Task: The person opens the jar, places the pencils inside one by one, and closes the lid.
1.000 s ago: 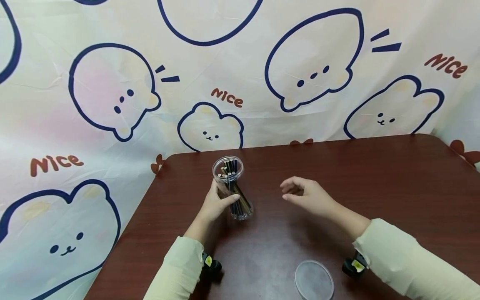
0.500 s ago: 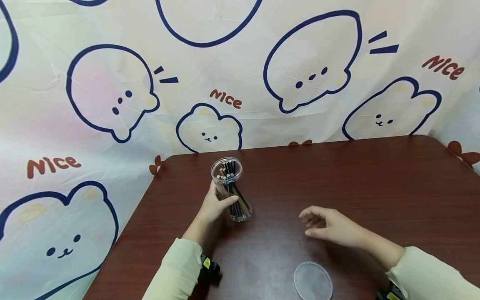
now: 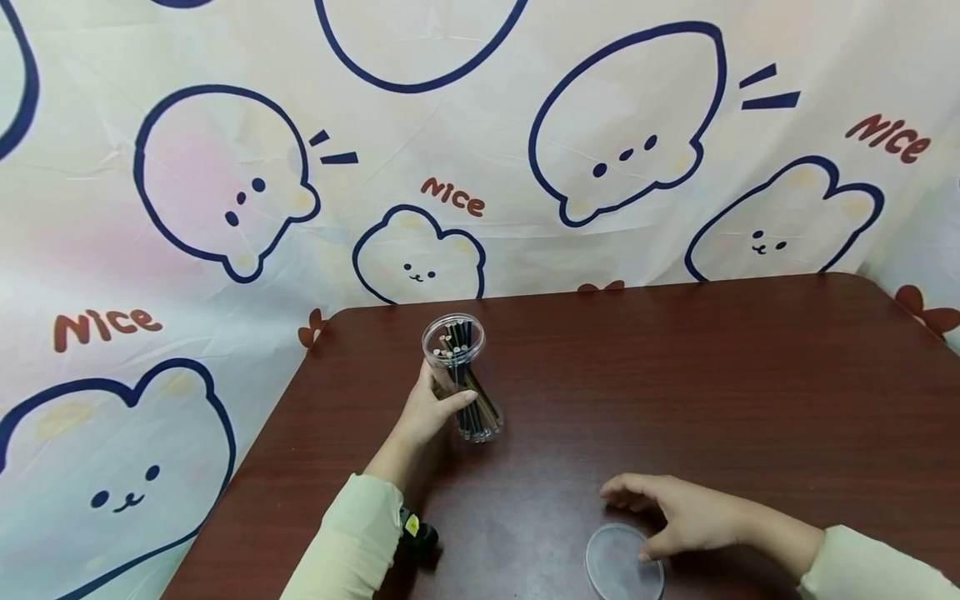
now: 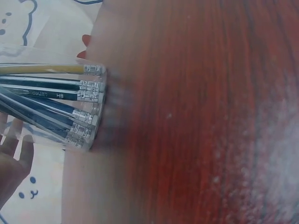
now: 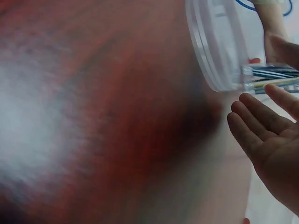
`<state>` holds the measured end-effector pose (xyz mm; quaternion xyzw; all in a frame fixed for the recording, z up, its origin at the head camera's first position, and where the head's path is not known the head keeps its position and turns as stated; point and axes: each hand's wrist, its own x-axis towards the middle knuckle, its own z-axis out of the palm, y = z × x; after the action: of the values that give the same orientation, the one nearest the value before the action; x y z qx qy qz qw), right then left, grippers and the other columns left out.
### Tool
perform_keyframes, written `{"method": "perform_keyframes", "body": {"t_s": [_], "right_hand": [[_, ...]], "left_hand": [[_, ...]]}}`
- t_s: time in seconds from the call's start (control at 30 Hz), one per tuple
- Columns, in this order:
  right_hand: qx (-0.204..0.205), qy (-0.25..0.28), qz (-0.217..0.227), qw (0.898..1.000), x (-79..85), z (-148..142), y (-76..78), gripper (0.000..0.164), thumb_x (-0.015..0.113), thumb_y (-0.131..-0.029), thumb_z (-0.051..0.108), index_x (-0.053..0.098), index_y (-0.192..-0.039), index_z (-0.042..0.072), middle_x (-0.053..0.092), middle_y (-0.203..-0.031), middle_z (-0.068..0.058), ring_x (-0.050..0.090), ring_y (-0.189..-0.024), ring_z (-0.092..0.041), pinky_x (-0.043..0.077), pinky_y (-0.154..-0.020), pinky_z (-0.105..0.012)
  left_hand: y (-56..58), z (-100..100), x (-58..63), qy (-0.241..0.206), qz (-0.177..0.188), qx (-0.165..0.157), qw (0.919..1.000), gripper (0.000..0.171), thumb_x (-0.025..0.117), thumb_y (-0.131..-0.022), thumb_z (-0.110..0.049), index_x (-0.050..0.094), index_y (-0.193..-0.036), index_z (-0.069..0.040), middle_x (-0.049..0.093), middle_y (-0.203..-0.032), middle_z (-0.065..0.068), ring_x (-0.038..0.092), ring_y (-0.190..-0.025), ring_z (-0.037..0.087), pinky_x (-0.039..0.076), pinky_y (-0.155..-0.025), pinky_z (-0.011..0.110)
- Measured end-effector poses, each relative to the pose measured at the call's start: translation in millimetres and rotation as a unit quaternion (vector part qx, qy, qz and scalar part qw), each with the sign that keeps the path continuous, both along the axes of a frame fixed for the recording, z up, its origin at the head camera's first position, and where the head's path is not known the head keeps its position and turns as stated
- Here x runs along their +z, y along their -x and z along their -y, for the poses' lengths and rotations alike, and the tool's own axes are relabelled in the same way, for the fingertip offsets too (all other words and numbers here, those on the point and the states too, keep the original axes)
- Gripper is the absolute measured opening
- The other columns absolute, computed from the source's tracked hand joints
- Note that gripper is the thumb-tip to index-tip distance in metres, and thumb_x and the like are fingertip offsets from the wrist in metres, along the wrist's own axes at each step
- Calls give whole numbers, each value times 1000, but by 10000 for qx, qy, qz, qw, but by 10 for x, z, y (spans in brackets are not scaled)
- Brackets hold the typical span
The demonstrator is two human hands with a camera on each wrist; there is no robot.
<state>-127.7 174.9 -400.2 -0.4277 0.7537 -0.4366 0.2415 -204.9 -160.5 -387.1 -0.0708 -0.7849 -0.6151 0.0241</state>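
Note:
My left hand (image 3: 426, 410) grips a clear plastic jar (image 3: 453, 361) around its side, fingers behind and thumb across the front. The jar leans a little, its mouth uncovered. Inside stand several pencils (image 3: 483, 408), mostly dark with some gold; the left wrist view shows the metal ferrules of the pencils (image 4: 42, 86) at the jar's bottom and an "HB" mark. A round clear lid (image 3: 617, 565) lies near the front of the table. Over it hovers my right hand (image 3: 693, 510), fingers loosely bent and thumb overlapping the lid's edge. In the right wrist view the lid (image 5: 210, 46) is beyond the fingertips.
The dark brown wooden table (image 3: 712, 375) has rounded far corners. Behind it hangs a pale cloth (image 3: 510, 150) printed with blue-outlined bears and "Nice" lettering. A black wrist camera (image 3: 420, 537) sits under my left sleeve, close over the table.
My right hand has come down and toward me, from beside the jar to over the lid. The left hand and the jar have kept their place.

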Motion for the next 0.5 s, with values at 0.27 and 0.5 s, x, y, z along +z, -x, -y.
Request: {"method": "perform_keyframes", "body": {"t_s": [0.27, 0.5], "right_hand": [[354, -103, -385, 9986, -92, -5, -89, 68, 70, -71, 23, 35, -127, 9, 42, -121, -4, 41, -107, -13, 37, -84, -25], [583, -283, -1183, 9909, -163, -7, -140, 76, 72, -64, 15, 33, -129, 16, 36, -124, 3, 36, -110, -11, 39, -81, -27]], "left_hand": [[-105, -72, 159, -26, -107, 6, 9999, 51, 61, -71, 1, 31, -113, 0, 46, -104, 14, 42, -95, 20, 33, -82, 31], [-132, -79, 190, -108, -199, -131, 9997, 59, 60, -72, 1, 26, -120, 1, 40, -117, 20, 38, -104, 24, 28, -89, 36]]}}
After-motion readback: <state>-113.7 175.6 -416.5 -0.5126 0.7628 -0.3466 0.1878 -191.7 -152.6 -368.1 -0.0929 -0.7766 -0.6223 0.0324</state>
